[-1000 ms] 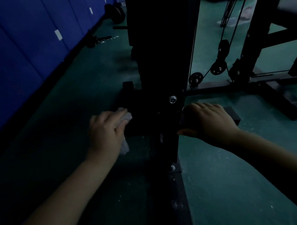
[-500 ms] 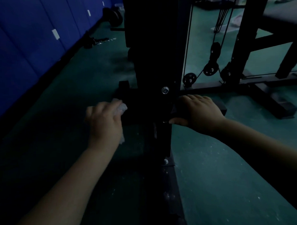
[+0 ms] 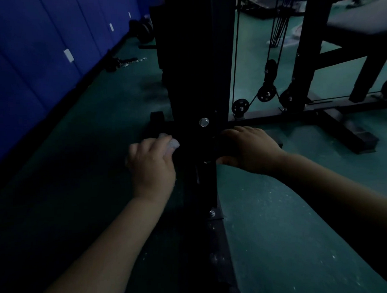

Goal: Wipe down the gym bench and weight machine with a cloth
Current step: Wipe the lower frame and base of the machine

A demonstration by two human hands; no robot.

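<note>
Left hand (image 3: 151, 167): the arm comes from the lower left, the back of the hand is up, and the fingers are curled around the cloth (image 3: 171, 144).
Cloth: pale and crumpled, it shows just beyond the left fingers and lies against the low black base bar (image 3: 158, 128) of the weight machine (image 3: 196, 58).
Right hand (image 3: 251, 151): the arm comes from the lower right; the fingers bend over the right part of the same bar, the thumb is below its near edge, so the hand grips the bar.
Upright post: it stands between the two hands, very near both; a shiny bolt (image 3: 203, 122) is just beyond the fingers.
Room to move: the green floor (image 3: 279, 231) is open on the near side of both hands and to the left of the left fingers, up to the blue wall pads (image 3: 31, 64).
Beyond the right fingers: cables and pulleys (image 3: 266, 93), then the bench (image 3: 359, 24) further right, well apart.
</note>
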